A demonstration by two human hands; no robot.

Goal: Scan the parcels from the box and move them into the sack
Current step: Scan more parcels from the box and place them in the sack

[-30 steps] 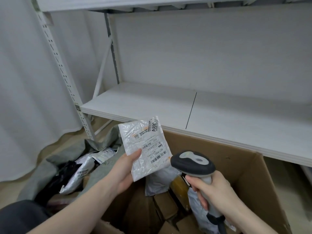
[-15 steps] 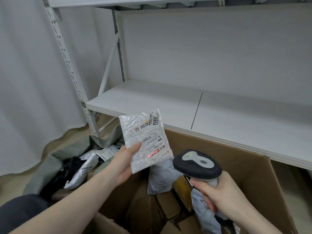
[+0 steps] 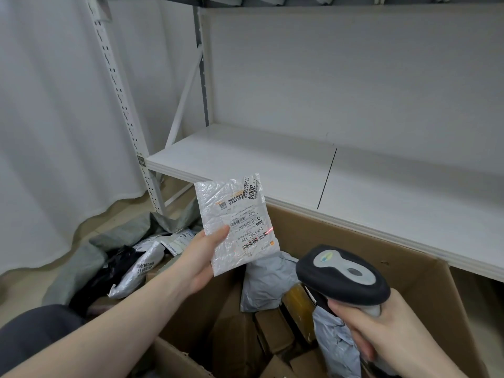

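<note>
My left hand [image 3: 200,253] pinches a small white bubble mailer [image 3: 236,222] upright over the open cardboard box [image 3: 425,290], its label facing me. A red scan line glows on the label's barcode. My right hand [image 3: 381,328] grips a grey and black handheld scanner [image 3: 343,276], aimed at the mailer from the lower right. Inside the box lie a grey poly bag [image 3: 266,282], a yellow-taped parcel [image 3: 297,304] and small brown cartons. The grey-green sack [image 3: 90,263] lies open on the floor to the left, holding black and white parcels.
A white metal rack with a bare lower shelf [image 3: 300,170] stands directly behind the box. Its perforated upright [image 3: 122,105] rises at the left. A white curtain [image 3: 54,118] hangs beyond the sack, down to the floor.
The mailer has been lifted slightly and the scanner has come nearer to it. The red scan line, absent a second ago, now sits on the barcode.
</note>
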